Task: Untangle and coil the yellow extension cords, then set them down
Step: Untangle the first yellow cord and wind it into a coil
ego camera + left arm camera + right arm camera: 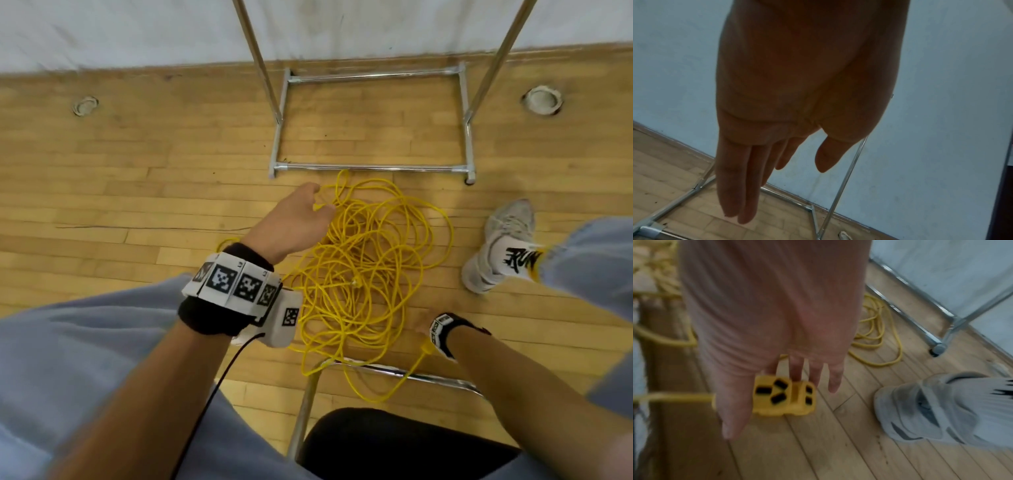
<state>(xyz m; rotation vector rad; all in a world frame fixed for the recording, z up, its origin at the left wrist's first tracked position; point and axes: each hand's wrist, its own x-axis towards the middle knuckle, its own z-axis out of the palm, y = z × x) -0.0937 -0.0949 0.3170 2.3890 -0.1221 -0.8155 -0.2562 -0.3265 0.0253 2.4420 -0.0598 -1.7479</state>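
Right hand [772,331]: thumb and fingers around yellow socket block [784,396].
Left hand [797,100]: fingers straight, together, holding nothing.
Yellow cords [370,260]: tangled on floor.

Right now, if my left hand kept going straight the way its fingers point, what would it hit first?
Probably the far edge of the yellow cord tangle, then the chrome rack's near floor bar. The left hand points forward and down, fingers straight, holding nothing. Its height above the cords is unclear.

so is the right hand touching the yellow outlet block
Touching. In the right wrist view the right hand has its fingers and thumb on opposite sides of the yellow outlet block, with no gap between them and it.
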